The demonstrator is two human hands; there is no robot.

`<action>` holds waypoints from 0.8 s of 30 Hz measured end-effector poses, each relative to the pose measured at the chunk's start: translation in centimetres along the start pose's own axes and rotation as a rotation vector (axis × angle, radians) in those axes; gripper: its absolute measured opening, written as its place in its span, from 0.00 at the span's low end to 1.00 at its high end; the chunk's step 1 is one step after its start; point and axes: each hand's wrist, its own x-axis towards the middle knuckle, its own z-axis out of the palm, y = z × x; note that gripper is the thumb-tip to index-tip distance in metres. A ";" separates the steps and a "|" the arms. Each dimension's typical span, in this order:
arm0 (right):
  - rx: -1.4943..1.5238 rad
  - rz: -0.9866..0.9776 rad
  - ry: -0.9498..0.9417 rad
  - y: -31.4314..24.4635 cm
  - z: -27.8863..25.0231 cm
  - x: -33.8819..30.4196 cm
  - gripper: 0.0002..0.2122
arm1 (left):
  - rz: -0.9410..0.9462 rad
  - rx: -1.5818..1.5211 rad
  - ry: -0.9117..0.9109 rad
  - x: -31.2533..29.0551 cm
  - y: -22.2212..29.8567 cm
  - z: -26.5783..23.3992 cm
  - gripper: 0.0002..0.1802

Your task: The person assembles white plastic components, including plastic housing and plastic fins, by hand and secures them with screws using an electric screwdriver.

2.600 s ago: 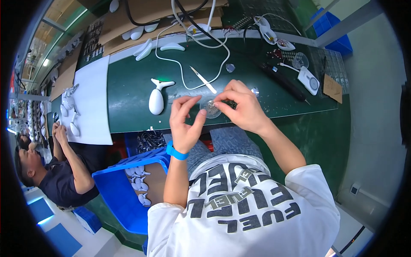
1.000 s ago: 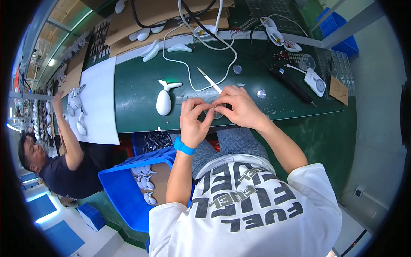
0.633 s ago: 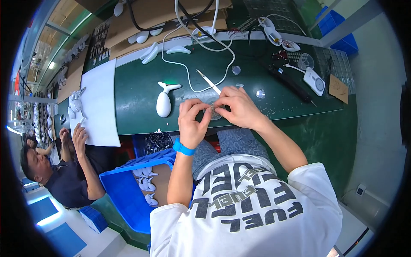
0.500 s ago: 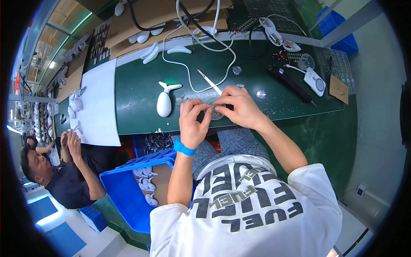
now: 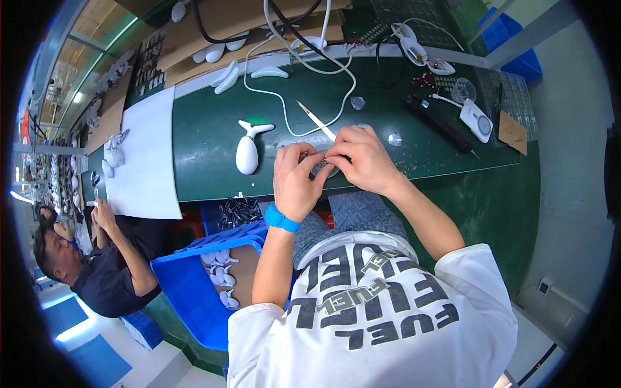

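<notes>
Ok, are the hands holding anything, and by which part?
Can't tell: left hand and right hand pinch over the dish; anything between them is too small to make out.

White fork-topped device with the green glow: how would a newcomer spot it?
On the dark green tabletop, look between the flat white sheet and the person's left hand. There lies the white, egg-shaped device with a forked top. Unlike the white devices on the sheet, it shows a green glow.

the white device [image 5: 247, 156] is glossy plastic, the small dish [image 5: 330, 172] probably clear plastic.
</notes>
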 end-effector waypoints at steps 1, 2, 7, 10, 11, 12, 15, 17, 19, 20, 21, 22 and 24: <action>0.010 0.001 0.005 0.0 0.0 0.0 0.02 | 0.019 0.018 0.009 0.0 -0.1 0.0 0.14; 0.009 0.003 0.007 0.0 0.0 -0.1 0.02 | 0.021 0.018 0.007 0.0 -0.3 0.1 0.14; 0.004 -0.003 0.028 -0.1 0.0 -0.2 0.02 | 0.013 0.007 0.013 0.1 -0.4 0.2 0.10; -0.008 -0.007 0.011 -0.5 -0.6 -0.2 0.02 | 0.004 -0.011 0.017 0.2 0.1 0.1 0.08; -0.007 -0.007 0.011 -0.6 -0.8 -0.2 0.02 | 0.004 -0.011 0.016 0.2 0.2 0.0 0.08; -0.035 -0.012 0.023 -0.7 -1.0 -0.2 0.02 | -0.005 0.013 0.003 0.2 0.2 0.0 0.08; -0.075 0.006 0.082 -0.6 -2.1 -0.5 0.03 | -0.025 0.035 0.000 -0.1 -0.1 0.0 0.08; -0.070 0.079 0.134 0.1 -2.9 -1.5 0.04 | -0.034 0.032 0.008 -0.1 -0.2 -0.1 0.08; -0.024 0.154 0.092 1.1 -3.3 -3.3 0.04 | -0.022 0.099 0.036 0.1 0.3 -0.3 0.09; 0.023 0.225 0.051 1.6 -3.2 -4.1 0.04 | -0.024 0.096 0.037 0.2 0.3 -0.1 0.09; 0.077 0.265 0.034 1.9 -2.7 -4.9 0.03 | -0.020 0.115 0.037 0.2 0.1 0.1 0.09; 0.017 0.208 0.039 1.8 -2.3 -5.5 0.03 | -0.017 0.135 0.036 0.1 0.0 0.2 0.08; -0.059 0.163 0.026 1.3 -1.8 -6.1 0.03 | -0.039 0.113 0.074 -0.2 -0.1 0.5 0.08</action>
